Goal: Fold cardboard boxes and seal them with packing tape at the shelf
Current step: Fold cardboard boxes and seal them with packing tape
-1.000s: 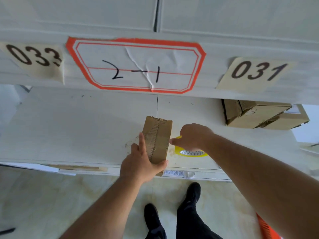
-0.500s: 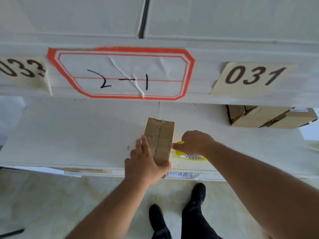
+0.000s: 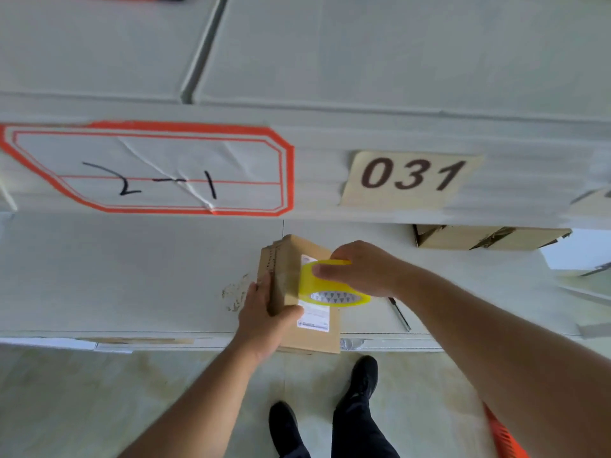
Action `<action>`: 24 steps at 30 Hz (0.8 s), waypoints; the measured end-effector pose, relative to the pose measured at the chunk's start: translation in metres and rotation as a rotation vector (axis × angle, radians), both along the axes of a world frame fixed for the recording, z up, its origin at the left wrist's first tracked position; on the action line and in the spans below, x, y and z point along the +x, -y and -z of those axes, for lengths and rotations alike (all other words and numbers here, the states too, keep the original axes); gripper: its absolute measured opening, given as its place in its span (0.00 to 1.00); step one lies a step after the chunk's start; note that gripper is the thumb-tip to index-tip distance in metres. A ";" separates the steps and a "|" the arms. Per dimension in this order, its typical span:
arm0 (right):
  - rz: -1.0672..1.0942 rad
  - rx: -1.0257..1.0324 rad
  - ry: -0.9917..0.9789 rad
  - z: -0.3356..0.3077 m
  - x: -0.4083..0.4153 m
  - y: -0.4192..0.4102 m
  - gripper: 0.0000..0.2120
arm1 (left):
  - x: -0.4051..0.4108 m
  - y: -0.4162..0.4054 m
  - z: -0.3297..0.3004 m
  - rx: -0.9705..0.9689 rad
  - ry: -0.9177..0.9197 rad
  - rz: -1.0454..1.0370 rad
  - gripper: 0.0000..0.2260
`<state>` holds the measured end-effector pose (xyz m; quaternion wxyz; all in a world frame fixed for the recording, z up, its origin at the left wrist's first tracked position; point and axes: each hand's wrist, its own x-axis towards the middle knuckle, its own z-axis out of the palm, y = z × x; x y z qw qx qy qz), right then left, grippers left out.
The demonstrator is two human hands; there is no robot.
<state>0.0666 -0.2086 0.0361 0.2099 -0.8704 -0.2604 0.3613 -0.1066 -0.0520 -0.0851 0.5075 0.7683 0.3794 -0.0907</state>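
Left hand (image 3: 264, 320) clamps box (image 3: 310, 338) at shelf (image 3: 132, 276) edge, steadying it; right hand (image 3: 360, 271) grips tape roll (image 3: 334, 294) over top, likely for sealing.

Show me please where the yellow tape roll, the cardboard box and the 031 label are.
yellow tape roll (image 3: 305, 281), head view, on its yellow outer side
cardboard box (image 3: 314, 338), head view, on its bare near face
031 label (image 3: 411, 175), head view, on the printed digits

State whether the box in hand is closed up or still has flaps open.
Closed, as far as visible: the cardboard box shows flat faces, with no flap standing open. The left hand grips it; the right hand holds the yellow tape roll against it.
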 end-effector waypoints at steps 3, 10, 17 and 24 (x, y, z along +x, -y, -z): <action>0.040 0.035 -0.008 0.005 -0.013 -0.028 0.26 | 0.001 -0.001 -0.013 -0.006 0.110 0.004 0.27; -0.067 0.032 -0.018 0.012 -0.030 -0.082 0.29 | -0.010 -0.020 -0.009 -0.109 0.047 -0.079 0.07; -0.119 -0.070 0.078 0.001 -0.012 -0.061 0.29 | -0.011 -0.023 0.005 -0.173 0.136 -0.084 0.16; -0.157 -0.466 0.272 0.023 0.017 0.035 0.38 | -0.012 -0.019 0.002 -0.178 0.147 -0.057 0.22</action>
